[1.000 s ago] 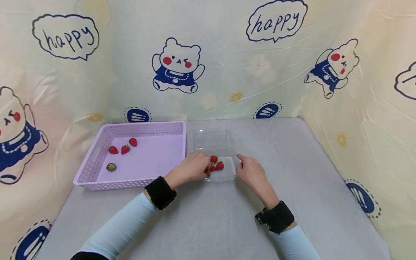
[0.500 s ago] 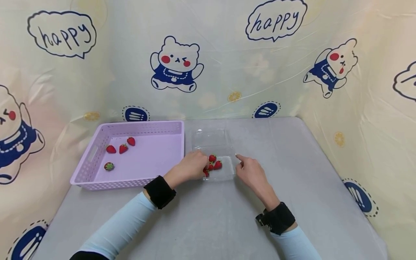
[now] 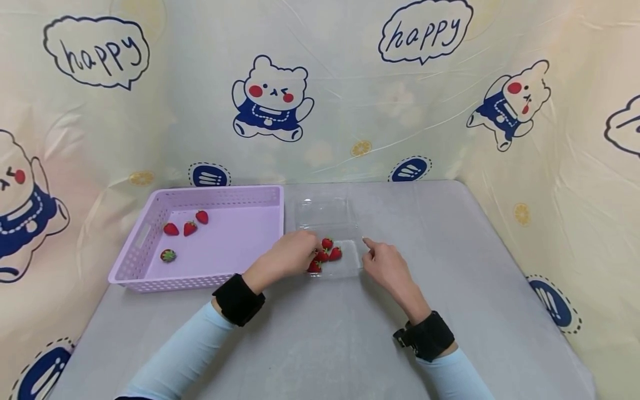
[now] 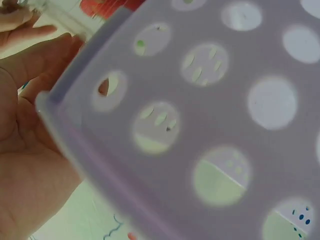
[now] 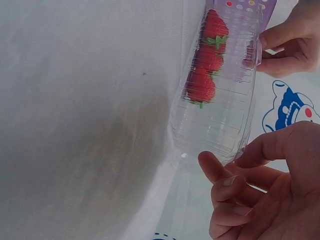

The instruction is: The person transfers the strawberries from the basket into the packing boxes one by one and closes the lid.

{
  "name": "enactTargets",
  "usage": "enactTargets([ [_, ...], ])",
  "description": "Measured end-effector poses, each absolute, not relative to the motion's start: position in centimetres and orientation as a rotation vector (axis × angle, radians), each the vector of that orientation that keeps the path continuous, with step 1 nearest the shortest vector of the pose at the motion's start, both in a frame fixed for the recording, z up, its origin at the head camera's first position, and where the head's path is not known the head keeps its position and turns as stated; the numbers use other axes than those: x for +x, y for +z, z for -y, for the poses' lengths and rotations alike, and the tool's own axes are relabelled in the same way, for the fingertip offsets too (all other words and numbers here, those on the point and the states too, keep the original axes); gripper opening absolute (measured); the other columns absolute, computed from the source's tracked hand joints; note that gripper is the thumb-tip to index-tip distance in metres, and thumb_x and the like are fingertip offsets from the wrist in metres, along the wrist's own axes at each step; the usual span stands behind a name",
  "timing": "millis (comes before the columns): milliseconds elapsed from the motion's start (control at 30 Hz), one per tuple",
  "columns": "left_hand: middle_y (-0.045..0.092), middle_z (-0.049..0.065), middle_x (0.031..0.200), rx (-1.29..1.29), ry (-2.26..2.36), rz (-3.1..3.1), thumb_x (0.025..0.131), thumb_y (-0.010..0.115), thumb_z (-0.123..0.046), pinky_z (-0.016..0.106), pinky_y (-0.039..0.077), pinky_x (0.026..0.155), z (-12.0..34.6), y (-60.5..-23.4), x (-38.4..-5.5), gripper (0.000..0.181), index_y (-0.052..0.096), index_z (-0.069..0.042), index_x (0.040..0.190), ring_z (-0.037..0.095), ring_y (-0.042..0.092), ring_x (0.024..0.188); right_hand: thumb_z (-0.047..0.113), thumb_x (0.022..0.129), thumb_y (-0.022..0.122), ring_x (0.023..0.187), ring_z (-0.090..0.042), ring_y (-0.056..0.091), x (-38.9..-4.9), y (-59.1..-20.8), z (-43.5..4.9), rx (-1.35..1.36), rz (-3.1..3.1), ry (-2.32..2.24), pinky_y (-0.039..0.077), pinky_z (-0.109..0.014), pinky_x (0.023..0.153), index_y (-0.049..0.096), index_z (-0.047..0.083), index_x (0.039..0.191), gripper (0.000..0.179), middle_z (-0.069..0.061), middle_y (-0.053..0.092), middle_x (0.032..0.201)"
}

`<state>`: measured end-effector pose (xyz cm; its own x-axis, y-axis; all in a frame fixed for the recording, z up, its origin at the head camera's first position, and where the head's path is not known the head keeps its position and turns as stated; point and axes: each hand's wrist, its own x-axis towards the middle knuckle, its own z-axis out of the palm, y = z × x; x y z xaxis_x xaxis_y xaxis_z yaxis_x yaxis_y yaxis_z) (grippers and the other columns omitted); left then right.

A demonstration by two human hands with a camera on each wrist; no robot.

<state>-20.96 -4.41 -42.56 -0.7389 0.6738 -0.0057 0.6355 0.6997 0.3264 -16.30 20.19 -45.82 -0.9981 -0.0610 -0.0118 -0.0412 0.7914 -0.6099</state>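
Note:
A clear plastic clamshell box (image 3: 352, 256) lies with its lid (image 3: 327, 214) folded back. Several strawberries (image 3: 335, 254) sit in its left half. My left hand (image 3: 295, 251) is at the box's left edge, fingers fairly straight and partly over the berries. In the right wrist view, its thumb and fingers (image 5: 287, 47) stand apart by the wall. My right hand (image 3: 387, 266) holds the box's right end. Its thumb and forefinger meet the end wall in the right wrist view, the other fingers curled.
A lilac perforated basket (image 3: 200, 285) stands left of the box, with a few strawberries (image 3: 190, 228) inside. Its side wall (image 4: 210, 125) fills much of the left wrist view. A grey cloth (image 3: 330, 344) covers the table, and a printed curtain (image 3: 345, 100) hangs behind.
My left hand has drawn back slightly to the left, uncovering more of the front strawberry in the box. My right hand stays at the box's right end.

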Motion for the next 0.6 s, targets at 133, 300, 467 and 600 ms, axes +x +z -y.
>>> enactTargets([
  [133,0.053,0.003,0.075,1.033,0.452,-2.793,0.088,0.06,0.014,0.03,0.04,0.059,5.0,-42.1,-20.7,0.024,0.074,-0.003,0.081,0.019,0.046,0.071,0.003,0.094,0.054,0.048,-0.01,0.029,-16.2,-45.9,-20.2,-0.079,-2.952,-1.001,0.027,-0.027,0.047,0.06,0.0,0.146,0.052,-0.003,0.05,0.063],
  [300,0.058,0.003,0.08,0.979,0.447,-2.795,0.087,0.062,0.015,0.031,0.045,0.061,5.4,-41.9,-20.5,0.025,0.075,-0.005,0.081,0.02,0.05,0.073,0.002,0.094,0.053,0.049,-0.01,0.029,-16.2,-46.0,-20.1,-0.065,-2.958,-0.999,0.027,-0.027,0.047,0.06,0.0,0.146,0.053,-0.003,0.051,0.064],
  [467,0.062,0.004,0.083,0.985,0.481,-2.796,0.089,0.063,0.014,0.032,0.049,0.066,5.6,-42.0,-20.4,0.023,0.077,-0.004,0.083,0.02,0.054,0.075,0.002,0.093,0.053,0.049,-0.011,0.029,-16.2,-46.0,-20.1,-0.059,-2.961,-1.005,0.027,-0.028,0.047,0.061,0.0,0.145,0.052,-0.003,0.052,0.064],
  [600,0.062,0.004,0.083,0.985,0.515,-2.793,0.091,0.063,0.013,0.033,0.05,0.066,5.7,-42.1,-20.3,0.022,0.077,-0.003,0.085,0.02,0.054,0.074,0.003,0.094,0.053,0.049,-0.011,0.029,-16.2,-45.9,-20.0,-0.041,-2.956,-1.006,0.028,-0.028,0.048,0.061,0.001,0.146,0.052,-0.002,0.051,0.063],
])
